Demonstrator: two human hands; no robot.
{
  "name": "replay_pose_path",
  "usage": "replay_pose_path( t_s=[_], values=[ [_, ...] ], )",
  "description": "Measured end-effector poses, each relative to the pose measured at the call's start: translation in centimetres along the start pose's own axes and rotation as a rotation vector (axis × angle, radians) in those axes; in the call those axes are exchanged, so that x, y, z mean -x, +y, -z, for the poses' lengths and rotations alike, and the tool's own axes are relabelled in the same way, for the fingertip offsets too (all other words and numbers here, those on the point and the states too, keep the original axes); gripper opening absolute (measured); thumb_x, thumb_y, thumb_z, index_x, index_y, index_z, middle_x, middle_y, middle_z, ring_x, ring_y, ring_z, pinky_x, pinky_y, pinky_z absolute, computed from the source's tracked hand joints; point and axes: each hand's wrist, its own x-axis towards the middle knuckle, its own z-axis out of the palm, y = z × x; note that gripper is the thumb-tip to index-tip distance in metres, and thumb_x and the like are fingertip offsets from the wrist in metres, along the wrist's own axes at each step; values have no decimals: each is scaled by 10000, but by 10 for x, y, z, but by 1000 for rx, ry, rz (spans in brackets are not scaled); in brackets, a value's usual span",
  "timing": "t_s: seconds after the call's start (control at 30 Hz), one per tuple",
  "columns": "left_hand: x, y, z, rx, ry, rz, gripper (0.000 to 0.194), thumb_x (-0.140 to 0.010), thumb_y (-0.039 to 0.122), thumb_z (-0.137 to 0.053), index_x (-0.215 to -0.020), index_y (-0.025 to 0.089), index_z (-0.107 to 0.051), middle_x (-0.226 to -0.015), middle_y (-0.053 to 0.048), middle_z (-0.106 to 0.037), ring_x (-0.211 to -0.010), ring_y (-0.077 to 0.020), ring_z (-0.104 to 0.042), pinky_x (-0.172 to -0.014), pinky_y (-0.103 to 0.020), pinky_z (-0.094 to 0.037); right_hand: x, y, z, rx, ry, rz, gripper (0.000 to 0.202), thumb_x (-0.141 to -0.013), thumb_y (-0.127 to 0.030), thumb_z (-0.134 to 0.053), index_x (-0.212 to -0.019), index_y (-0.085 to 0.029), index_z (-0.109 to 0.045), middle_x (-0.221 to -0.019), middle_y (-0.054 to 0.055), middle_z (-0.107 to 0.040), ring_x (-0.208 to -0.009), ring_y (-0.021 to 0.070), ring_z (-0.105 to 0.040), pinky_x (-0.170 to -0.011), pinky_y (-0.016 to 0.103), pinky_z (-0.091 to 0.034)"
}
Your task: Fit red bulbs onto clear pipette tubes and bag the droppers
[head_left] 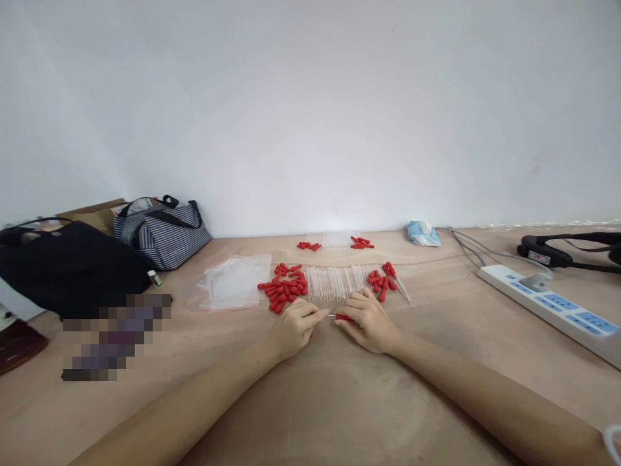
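Nearest the camera, both forearms run in over the desk (339,401) and meet just in front of the row of clear tubes (334,282), the landmark for everything here. The left hand (294,327) has its fingers pinched narrow on the end of a thin clear tube, which is hard to make out. The right hand (371,320) pinches a red cap (345,318) between thumb and forefinger, held between the two hands and just on the near side of the row. This looks like the joining step: cap and tube tip being brought together. Judging from that, the next move calls for keeping the tube straight and level while the cap is pushed on squarely, since the tube looks thin.

Left of the row lies a heap of loose red caps (284,288), and beyond that a clear plastic bag (235,283). Right of the row sits a smaller cluster of capped tubes (385,279). Behind the row, near the wall, a second small set of tubes and caps (337,243) lies. Far right of the row is a white power strip (553,309); far left, a striped bag (162,233).
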Motion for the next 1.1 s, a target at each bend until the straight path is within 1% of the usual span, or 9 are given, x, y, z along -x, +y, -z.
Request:
replay_pose_path(
  t_s=[0.17,0.27,0.37,0.47,0.57,0.67,0.77,0.93,1.1],
  values=[
    [1,0,0,3,5,3,312,-839,83,-347,-998,167,-602,-747,-52,-610,-652,-136,-513,-639,-275,-416,0,1,3,-11,-5,2,174,-826,-281,-483,-871,-185,-622,-718,43,-624,-722,163,-479,-671,318,-280],
    [-1,2,1,15,58,43,249,-867,143,-378,-992,169,-591,-751,-45,-610,-677,-139,-524,-663,-279,-428,-1,2,5,-150,30,-61,183,-815,-311,-503,-902,-199,-619,-743,44,-630,-736,166,-496,-688,325,-322],
    [-3,5,5,42,84,129,227,-867,209,-415,-1053,184,-544,-843,-51,-599,-780,-151,-543,-733,-294,-439,-3,3,7,-488,122,-231,179,-788,-336,-530,-831,-178,-602,-760,45,-624,-718,145,-528,-680,304,-390],
    [-3,10,10,48,51,290,335,-804,318,-510,-1103,170,-469,-960,-81,-545,-884,-188,-527,-759,-319,-448,-8,14,12,-813,221,-468,242,-698,-401,-610,-771,-172,-574,-696,15,-599,-632,124,-536,-606,274,-423],
    [-1,13,15,49,-5,452,458,-687,409,-611,-1027,160,-432,-881,-58,-517,-776,-187,-533,-663,-317,-463,-11,37,25,-1009,320,-638,301,-616,-419,-670,-772,-185,-565,-633,-24,-552,-545,97,-496,-535,251,-410],
    [0,14,16,77,-104,513,419,-665,417,-616,-943,177,-414,-738,7,-487,-619,-143,-506,-574,-276,-439,-10,64,43,-1135,428,-686,320,-612,-399,-670,-841,-202,-561,-680,-27,-553,-536,83,-480,-540,250,-412],
    [0,13,15,98,-160,486,279,-713,317,-556,-914,187,-412,-635,49,-440,-543,-118,-469,-545,-249,-404,-4,88,59,-1075,478,-692,377,-605,-367,-666,-931,-224,-544,-687,-38,-541,-562,86,-489,-583,258,-421],
    [2,8,10,97,-72,458,215,-717,134,-450,-926,183,-430,-668,36,-463,-549,-103,-475,-552,-228,-407,15,123,72,-851,516,-826,465,-630,-358,-595,-1058,-228,-470,-636,-45,-505,-588,112,-504,-584,266,-415],
    [3,7,7,97,2,438,159,-743,123,-457,-893,172,-469,-722,8,-517,-609,-110,-521,-576,-226,-439,31,146,68,-529,292,-947,425,-713,-288,-420,-1106,-154,-515,-736,31,-560,-665,151,-529,-627,282,-421]
  ],
)
